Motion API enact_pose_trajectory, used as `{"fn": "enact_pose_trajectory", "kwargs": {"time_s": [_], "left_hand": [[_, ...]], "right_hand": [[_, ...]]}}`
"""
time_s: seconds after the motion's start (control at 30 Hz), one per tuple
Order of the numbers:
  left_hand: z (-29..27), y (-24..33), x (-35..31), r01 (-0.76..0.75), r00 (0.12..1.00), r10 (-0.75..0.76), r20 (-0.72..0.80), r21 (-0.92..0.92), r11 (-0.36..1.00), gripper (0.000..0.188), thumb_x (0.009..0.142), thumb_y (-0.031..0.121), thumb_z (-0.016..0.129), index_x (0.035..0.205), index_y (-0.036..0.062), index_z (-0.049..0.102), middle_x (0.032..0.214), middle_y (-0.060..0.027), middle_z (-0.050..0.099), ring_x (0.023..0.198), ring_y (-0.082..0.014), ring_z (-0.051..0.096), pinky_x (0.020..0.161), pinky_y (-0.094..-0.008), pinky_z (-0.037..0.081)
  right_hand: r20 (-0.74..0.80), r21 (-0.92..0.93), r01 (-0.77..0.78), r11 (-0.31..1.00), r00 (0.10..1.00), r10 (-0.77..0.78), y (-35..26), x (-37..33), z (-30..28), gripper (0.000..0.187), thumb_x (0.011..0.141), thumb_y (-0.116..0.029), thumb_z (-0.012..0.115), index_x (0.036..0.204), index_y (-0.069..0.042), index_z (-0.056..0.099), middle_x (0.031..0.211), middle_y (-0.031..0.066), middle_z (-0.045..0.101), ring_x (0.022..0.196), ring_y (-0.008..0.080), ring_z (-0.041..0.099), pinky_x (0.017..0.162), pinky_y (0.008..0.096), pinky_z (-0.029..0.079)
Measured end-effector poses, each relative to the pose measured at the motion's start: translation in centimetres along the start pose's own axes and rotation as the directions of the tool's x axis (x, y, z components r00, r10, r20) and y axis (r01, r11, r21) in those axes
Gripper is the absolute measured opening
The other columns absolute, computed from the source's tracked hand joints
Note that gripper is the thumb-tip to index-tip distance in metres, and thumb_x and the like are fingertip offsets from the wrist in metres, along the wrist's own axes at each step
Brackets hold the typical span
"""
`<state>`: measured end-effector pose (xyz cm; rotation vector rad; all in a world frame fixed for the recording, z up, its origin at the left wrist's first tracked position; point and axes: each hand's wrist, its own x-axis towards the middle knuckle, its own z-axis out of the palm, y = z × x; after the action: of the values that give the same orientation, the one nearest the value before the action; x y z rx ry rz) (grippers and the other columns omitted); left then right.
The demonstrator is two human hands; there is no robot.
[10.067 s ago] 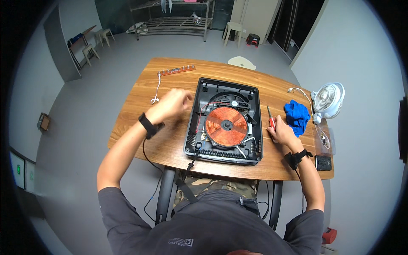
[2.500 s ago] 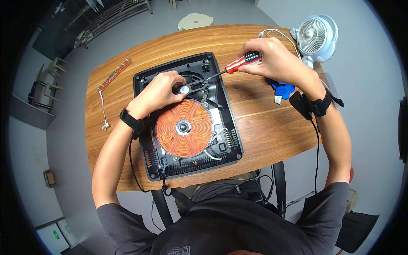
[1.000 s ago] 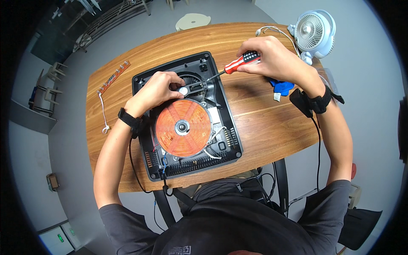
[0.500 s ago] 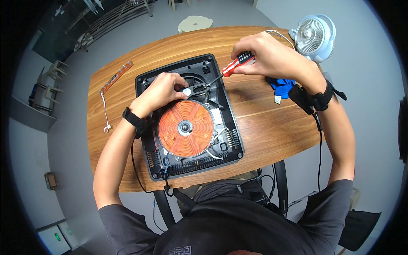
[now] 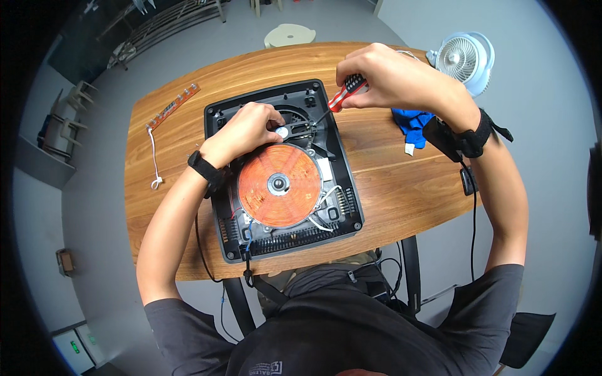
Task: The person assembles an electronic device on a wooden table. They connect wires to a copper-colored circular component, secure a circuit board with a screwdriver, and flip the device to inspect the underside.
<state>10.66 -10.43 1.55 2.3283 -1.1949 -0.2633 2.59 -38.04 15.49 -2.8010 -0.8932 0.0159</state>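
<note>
An opened induction cooker (image 5: 348, 207) lies on the table, its round copper coil (image 5: 263, 188) facing up. Above the coil sits a black cooling fan (image 5: 301, 129) with a pale round hub. My left hand (image 5: 249, 127) is closed with thumb and fingers at the hub, gripping the fan; some fingertips are hidden. In my right hand (image 5: 392, 78) is a red screwdriver (image 5: 338, 101) with a black patterned section on its handle. Its shaft slants down and left, with the tip by the fan's right-hand mount. Whether it touches a screw is too small to tell.
An orange strip with several metal posts (image 5: 174, 108) and a white cable (image 5: 154, 160) lies at the left. Blue cloth (image 5: 412, 127) rests to the right, and a light-blue desk fan (image 5: 463, 59) stands at the far right corner. A black cord (image 5: 199, 241) hangs over the near edge.
The whole view has shifted slightly. My right hand and the screwdriver have come a little left, closer to the cooker. My left hand keeps its grip at the cooling fan.
</note>
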Motion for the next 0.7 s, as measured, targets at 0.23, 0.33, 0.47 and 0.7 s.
{"fn": "enact_pose_trajectory", "kwargs": {"time_s": [0.23,0.33,0.47,0.7], "left_hand": [[0.1,0.0,0.0,-0.003,1.000,0.003,-0.006,-0.019,1.000,0.036,0.075,0.011,0.085,0.106,-0.0044,0.075,0.098,-0.0210,0.074,0.090,-0.0323,0.073,0.082,-0.0385,0.058],[0.1,-0.2,-0.2,-0.002,1.000,0.002,-0.009,-0.017,1.000,0.037,0.075,0.011,0.085,0.107,-0.0044,0.075,0.100,-0.0217,0.074,0.091,-0.0327,0.074,0.083,-0.0387,0.058],[0.1,-0.2,-0.2,-0.001,1.000,0.001,-0.003,-0.031,1.000,0.037,0.075,0.012,0.085,0.107,-0.0043,0.075,0.100,-0.0223,0.074,0.093,-0.0338,0.073,0.084,-0.0387,0.058],[0.3,-0.4,-0.5,-0.018,1.000,0.018,-0.005,0.026,0.999,0.036,0.074,0.012,0.085,0.105,-0.0032,0.076,0.100,-0.0220,0.074,0.094,-0.0361,0.072,0.084,-0.0403,0.057]], "right_hand": [[0.030,-0.040,0.014,0.999,0.999,-0.012,-0.7,1.1,0.0,0.029,0.082,-0.022,0.082,0.093,0.003,0.070,0.086,0.0184,0.071,0.082,0.0363,0.070,0.071,0.0403,0.057],[0.020,-0.046,0.055,0.997,0.998,-0.054,-0.6,1.8,0.3,0.028,0.080,-0.021,0.082,0.092,0.002,0.072,0.080,0.0198,0.072,0.079,0.0372,0.072,0.070,0.0420,0.057],[0.114,-0.090,-0.007,0.996,0.993,0.017,-2.5,3.0,-0.2,0.030,0.081,-0.022,0.083,0.089,0.002,0.069,0.079,0.0182,0.071,0.077,0.0350,0.071,0.068,0.0406,0.056],[0.185,-0.194,-0.104,0.976,0.973,0.140,-4.6,6.5,-0.4,0.036,0.085,-0.025,0.080,0.093,0.003,0.060,0.080,0.0189,0.073,0.076,0.0355,0.072,0.068,0.0408,0.056]]}}
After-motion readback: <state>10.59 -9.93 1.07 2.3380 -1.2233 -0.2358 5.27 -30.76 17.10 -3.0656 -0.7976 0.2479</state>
